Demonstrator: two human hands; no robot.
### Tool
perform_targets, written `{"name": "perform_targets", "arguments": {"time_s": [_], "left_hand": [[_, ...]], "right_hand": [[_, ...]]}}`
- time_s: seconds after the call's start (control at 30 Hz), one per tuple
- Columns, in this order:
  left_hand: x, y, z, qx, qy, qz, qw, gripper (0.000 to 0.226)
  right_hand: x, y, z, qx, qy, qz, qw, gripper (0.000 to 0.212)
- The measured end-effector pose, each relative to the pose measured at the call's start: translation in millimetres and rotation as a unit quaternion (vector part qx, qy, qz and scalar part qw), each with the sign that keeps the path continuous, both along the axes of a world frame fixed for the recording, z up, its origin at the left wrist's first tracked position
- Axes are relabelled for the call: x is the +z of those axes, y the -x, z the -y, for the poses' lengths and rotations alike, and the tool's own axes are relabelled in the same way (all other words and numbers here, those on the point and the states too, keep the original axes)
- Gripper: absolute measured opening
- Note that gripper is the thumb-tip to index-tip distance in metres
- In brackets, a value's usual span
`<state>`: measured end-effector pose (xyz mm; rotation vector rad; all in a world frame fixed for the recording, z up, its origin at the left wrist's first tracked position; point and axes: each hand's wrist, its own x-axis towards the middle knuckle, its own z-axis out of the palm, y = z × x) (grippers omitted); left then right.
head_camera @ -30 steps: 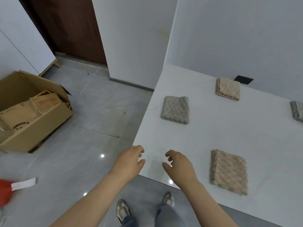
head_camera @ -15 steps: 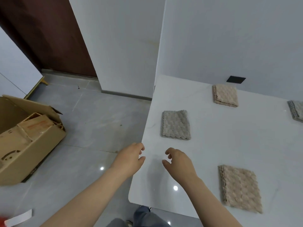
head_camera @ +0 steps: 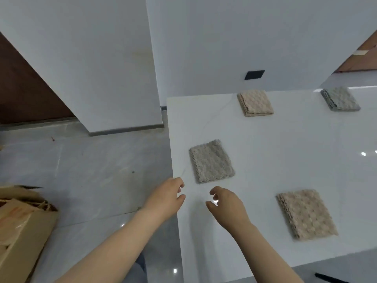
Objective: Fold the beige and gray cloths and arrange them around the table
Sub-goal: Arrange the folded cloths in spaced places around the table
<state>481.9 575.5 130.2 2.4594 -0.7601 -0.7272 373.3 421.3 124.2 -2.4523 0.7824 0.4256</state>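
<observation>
Several folded cloths lie apart on the white table (head_camera: 265, 152). A gray-beige cloth (head_camera: 211, 161) sits near the left edge, just beyond my hands. A beige cloth (head_camera: 306, 214) lies near the front edge on the right. Another beige cloth (head_camera: 255, 102) rests at the back, and a gray cloth (head_camera: 340, 98) lies at the back right. My left hand (head_camera: 165, 199) hovers over the table's left edge, fingers loosely curled, holding nothing. My right hand (head_camera: 226, 203) hovers over the table beside it, also loosely curled and holding nothing.
A cardboard box (head_camera: 18, 225) stands on the gray tiled floor (head_camera: 98, 170) at the lower left. White walls rise behind the table, with a black wall plate (head_camera: 254, 74) on one. A brown door (head_camera: 24, 88) is at far left.
My view has swung to the right and closer over the table, so the cloths sit lower and larger in view. Both hands keep the same loose, empty pose near the table's left edge.
</observation>
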Motion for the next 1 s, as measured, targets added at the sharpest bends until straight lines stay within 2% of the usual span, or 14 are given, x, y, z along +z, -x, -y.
{"name": "perform_targets", "arguments": {"time_s": [0.17, 0.4, 0.77, 1.0], "left_hand": [[-1, -58, -25, -0.110, -0.011, 0.010, 0.994, 0.023], [0, -117, -44, -0.205, -0.019, 0.014, 0.979, 0.025], [-14, -181, 39, -0.300, -0.018, -0.004, 0.954, 0.025], [-12, -203, 98, -0.389, -0.020, 0.013, 0.921, 0.031]], "right_hand": [[-5, -26, -49, -0.125, -0.029, 0.001, 0.992, 0.035], [-1, -52, -92, -0.265, -0.048, 0.011, 0.963, 0.033], [-17, -81, -44, -0.380, -0.034, 0.013, 0.924, 0.029], [-21, -102, -14, -0.424, -0.022, 0.019, 0.905, 0.030]]}}
